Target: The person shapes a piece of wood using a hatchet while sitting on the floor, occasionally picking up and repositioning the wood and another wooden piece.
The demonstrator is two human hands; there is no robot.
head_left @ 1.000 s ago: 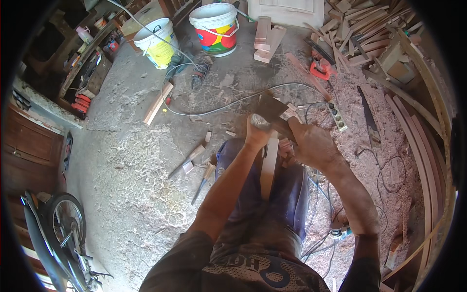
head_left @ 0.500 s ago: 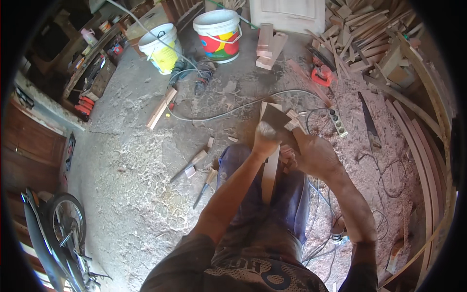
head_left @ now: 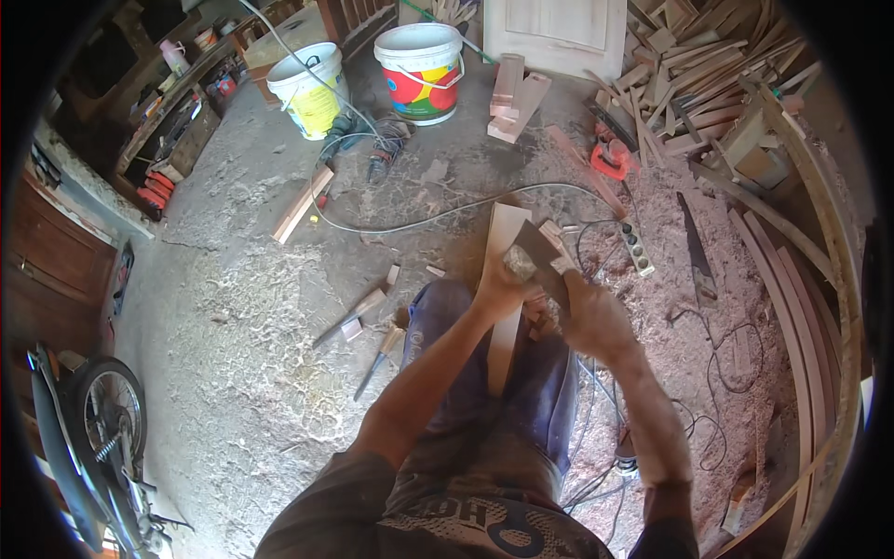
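Observation:
A long pale wooden board (head_left: 504, 349) stretches away from me between my knees. Over it, my right hand (head_left: 592, 317) is closed on a dark, flat, plate-like blade (head_left: 540, 250), tilted across the board's right side; its exact kind is unclear. My left hand (head_left: 503, 291) is closed at the blade's left edge, above the board. A pale patch shows by its fingertips, but what they grip cannot be made out. Small wood offcuts (head_left: 551, 235) lie beside the board, behind the blade. Two chisels with wooden handles, one nearer (head_left: 379, 361) and one farther (head_left: 352, 315), lie left of my knee.
Two buckets, yellow-white (head_left: 307, 93) and multicoloured (head_left: 419, 79), stand ahead near corded power tools (head_left: 380, 158). A cable leads to a power strip (head_left: 637, 252). A handsaw (head_left: 697, 250) and long planks (head_left: 792, 345) lie right, scrap wood (head_left: 717, 70) beyond. A motorcycle (head_left: 102, 438) stands left.
The blade has turned and now looks narrower, with more of the board's far end showing. Both hands have shifted slightly toward me. The whole view has moved a little.

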